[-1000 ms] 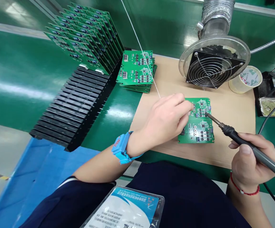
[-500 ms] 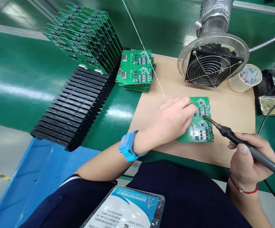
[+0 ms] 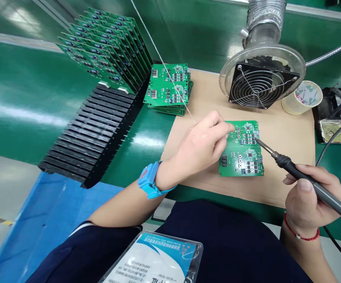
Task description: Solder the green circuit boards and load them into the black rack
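Observation:
A green circuit board [image 3: 235, 157] lies on a brown sheet in front of me, with chips and a small digit display on it. My right hand [image 3: 313, 196] is wrapped round the grey handle of a soldering iron [image 3: 288, 165]. The iron's tip points at the board's upper right part; whether it touches is too small to tell. My left hand [image 3: 204, 141], wearing a blue wrist strap [image 3: 153, 181], is pinched closed over the board's upper left corner. A thin solder wire [image 3: 158, 51] comes down from above into that hand, where the fingers hide its end.
Behind the board stands a fume extractor fan [image 3: 255, 88] on a metal duct. A tape roll [image 3: 304, 98] and an iron stand with a sponge [image 3: 332, 131] are at the right. Stacked boards [image 3: 167, 86] and a black slotted rack [image 3: 85, 133] holding upright boards occupy the left.
My left hand has moved left and slightly back across the board, uncovering its display, and the wire has shifted left with it. The iron's tip has moved slightly right and up.

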`<state>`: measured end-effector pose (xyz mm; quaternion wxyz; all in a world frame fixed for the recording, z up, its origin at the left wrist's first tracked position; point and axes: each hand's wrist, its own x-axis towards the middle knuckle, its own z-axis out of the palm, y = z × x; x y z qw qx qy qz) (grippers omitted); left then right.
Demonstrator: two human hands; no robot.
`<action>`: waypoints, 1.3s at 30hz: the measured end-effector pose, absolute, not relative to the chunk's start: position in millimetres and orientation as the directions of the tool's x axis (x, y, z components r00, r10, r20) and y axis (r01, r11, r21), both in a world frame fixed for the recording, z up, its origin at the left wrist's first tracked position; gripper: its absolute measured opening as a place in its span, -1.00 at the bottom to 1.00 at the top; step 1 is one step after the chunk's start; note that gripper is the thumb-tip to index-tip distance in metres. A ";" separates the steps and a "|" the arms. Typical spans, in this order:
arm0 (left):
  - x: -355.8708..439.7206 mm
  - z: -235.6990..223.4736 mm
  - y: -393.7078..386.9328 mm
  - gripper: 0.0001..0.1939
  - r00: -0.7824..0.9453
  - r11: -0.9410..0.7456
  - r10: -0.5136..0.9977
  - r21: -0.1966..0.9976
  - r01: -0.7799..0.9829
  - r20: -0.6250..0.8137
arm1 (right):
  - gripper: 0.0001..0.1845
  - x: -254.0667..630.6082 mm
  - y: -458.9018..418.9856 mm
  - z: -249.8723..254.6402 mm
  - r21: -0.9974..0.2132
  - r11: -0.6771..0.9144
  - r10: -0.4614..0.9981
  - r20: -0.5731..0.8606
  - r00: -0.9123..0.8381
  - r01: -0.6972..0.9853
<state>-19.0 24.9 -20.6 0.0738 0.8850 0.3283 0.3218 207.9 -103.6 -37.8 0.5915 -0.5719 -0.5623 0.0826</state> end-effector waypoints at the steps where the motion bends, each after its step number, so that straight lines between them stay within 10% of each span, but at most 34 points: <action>1: -20.3 -19.0 24.7 -0.80 0.567 -0.762 0.645 0.373 0.530 0.513 | -0.80 207.5 -104.5 -37.2 -0.779 0.325 0.740 0.562 0.370 0.536; 14: -12.7 -3.6 -24.1 -0.77 0.806 -0.750 0.522 0.600 0.279 0.278 | -0.73 211.8 -114.3 -38.5 -0.911 0.161 0.766 0.358 0.533 0.380; 24: -15.3 -6.0 -8.7 -0.75 0.698 -0.797 0.599 0.382 0.469 0.392 | -0.90 203.4 -127.3 -39.6 -0.766 0.441 0.636 0.634 0.440 0.468; 39: -3.2 -12.4 -5.0 -0.70 0.721 -0.819 0.573 0.239 0.521 0.390 | -0.88 200.3 -136.7 -41.1 -0.775 0.364 0.706 0.591 0.390 0.516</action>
